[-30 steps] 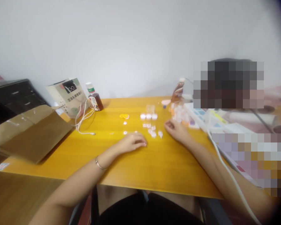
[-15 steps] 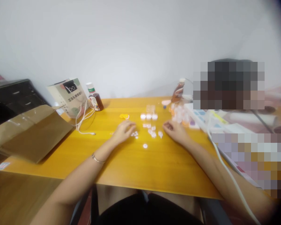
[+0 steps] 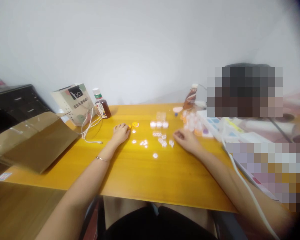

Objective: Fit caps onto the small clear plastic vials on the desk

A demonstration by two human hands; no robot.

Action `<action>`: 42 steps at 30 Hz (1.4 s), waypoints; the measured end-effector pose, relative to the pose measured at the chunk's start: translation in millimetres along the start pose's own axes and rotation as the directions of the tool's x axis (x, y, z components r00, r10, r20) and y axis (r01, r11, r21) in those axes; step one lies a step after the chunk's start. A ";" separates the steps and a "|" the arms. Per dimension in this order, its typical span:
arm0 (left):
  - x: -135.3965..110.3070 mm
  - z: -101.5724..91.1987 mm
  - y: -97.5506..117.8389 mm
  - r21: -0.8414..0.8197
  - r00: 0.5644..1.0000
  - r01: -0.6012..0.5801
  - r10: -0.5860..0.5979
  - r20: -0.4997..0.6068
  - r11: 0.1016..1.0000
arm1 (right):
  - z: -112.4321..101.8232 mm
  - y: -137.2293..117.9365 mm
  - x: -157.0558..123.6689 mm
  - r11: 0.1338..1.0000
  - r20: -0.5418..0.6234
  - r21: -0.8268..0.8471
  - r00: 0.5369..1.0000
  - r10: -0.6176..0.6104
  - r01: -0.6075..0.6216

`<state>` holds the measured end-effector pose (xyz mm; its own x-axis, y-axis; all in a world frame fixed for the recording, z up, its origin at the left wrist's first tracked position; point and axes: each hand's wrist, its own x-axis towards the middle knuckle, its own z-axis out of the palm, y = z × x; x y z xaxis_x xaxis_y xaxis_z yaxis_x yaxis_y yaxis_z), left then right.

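Observation:
My left hand (image 3: 120, 132) reaches far out over the yellow table (image 3: 145, 176). Its bent fingertips close on a small yellow piece (image 3: 129, 126), right beside an orange round piece (image 3: 135, 124). My right hand (image 3: 187, 139) rests on the table with its fingers curled, and what they hold is hidden. Small white pieces (image 3: 144, 143) lie between the hands, more white bits (image 3: 165, 143) lie by my right fingertips, and a white disc (image 3: 155, 155) lies nearer to me. Three white caps (image 3: 159, 124) stand in a row behind them.
A brown bottle (image 3: 102, 108), a paper bag (image 3: 73, 103) and a white cable (image 3: 90, 131) sit at the back left, beside a cardboard box (image 3: 32, 140). Small clear bottles (image 3: 192, 121), a tilted bottle (image 3: 190, 98) and a white tray (image 3: 215, 126) stand at the right, near another person.
My left hand has moved forward and to the left, from the table's middle to the yellow piece, uncovering the white pieces and the disc. My right hand has stayed put.

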<state>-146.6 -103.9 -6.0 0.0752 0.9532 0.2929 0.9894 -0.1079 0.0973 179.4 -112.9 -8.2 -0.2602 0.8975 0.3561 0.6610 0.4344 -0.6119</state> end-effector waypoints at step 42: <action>-30.8 -40.1 29.9 -0.291 0.961 -0.256 0.277 0.030 0.922 | 0.0 -3.5 -2.6 1.000 0.042 0.019 0.999 -0.017 0.016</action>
<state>-124.3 -147.8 26.0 0.3496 0.8942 0.2798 0.8567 -0.4260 0.2910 177.8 -116.8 -7.0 -0.3009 0.8923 0.3366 0.6430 0.4504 -0.6194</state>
